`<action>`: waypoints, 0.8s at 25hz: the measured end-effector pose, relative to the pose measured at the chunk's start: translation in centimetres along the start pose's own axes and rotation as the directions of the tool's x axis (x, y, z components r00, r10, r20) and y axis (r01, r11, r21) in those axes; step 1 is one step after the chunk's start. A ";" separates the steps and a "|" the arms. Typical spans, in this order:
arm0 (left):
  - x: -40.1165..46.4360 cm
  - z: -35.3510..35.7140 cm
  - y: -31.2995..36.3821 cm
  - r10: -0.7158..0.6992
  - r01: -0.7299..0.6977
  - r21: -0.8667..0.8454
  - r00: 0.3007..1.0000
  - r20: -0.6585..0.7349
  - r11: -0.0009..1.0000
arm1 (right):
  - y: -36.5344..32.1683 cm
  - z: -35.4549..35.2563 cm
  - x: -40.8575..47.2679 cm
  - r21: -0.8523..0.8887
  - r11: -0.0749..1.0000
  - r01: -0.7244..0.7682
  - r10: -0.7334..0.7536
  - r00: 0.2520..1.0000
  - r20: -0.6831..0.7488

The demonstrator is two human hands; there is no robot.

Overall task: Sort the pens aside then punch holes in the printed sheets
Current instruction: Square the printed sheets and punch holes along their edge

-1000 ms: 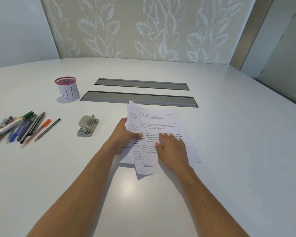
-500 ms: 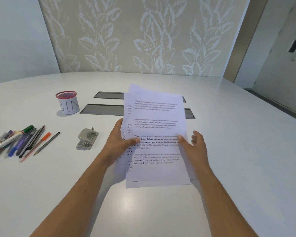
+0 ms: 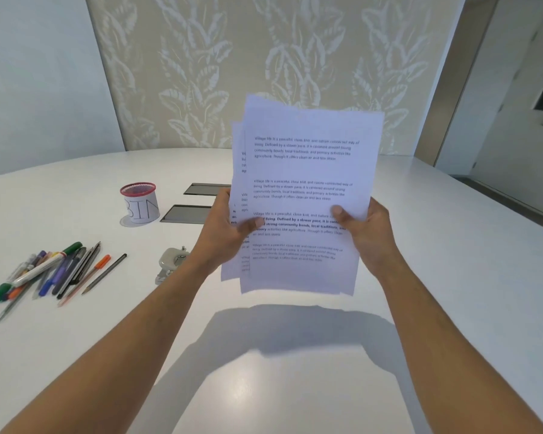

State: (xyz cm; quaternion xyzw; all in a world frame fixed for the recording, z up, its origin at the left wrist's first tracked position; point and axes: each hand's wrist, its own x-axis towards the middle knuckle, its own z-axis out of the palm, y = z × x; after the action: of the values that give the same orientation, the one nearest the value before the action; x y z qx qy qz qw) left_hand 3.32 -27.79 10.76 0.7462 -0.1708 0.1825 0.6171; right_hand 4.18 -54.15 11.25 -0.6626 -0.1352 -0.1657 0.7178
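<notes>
Right of the hole punch (image 3: 171, 264), both hands grip uneven printed sheets (image 3: 301, 195) above the surface; squaring edges apparently precedes punching.

I count one hole punch (image 3: 170, 264) on the tabletop (image 3: 452, 277). Left of the hole punch: one loose cluster of pens (image 3: 49, 272), roughly a dozen, exact number not resolvable. Beyond the hole punch: one cup (image 3: 140, 203) marked BIN and two grey floor-box covers (image 3: 185, 213). Right of it: at least three printed sheets (image 3: 301, 195), held by two hands.
</notes>
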 end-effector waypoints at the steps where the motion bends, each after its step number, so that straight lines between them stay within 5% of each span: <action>1: 0.5 -0.1 0.5 0.037 -0.037 0.003 0.999 -0.019 0.999 | -0.7 0.4 0.4 -0.017 0.999 0.047 -0.047 0.999 -0.018; 5: 1.6 0.2 0.9 0.062 -0.062 -0.008 0.997 -0.038 0.998 | -1.4 1.6 0.5 -0.078 0.989 0.123 -0.128 0.990 -0.061; 13: 0.0 2.6 -2.1 -0.007 -0.003 -0.063 0.988 -0.156 0.998 | 3.5 2.6 -2.8 -0.068 0.997 -0.038 0.026 0.986 -0.167; 20: 1.6 3.4 0.1 0.114 -0.143 -0.126 0.970 -0.214 0.982 | 1.0 1.9 -1.1 -0.218 0.967 0.128 -0.161 0.976 -0.143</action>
State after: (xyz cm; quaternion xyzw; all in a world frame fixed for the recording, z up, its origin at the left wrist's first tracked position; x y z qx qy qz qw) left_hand 4.86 -31.15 10.98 0.6655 -0.1664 0.2857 0.6691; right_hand 3.66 -52.10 10.09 -0.7069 -0.1073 -0.2835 0.6390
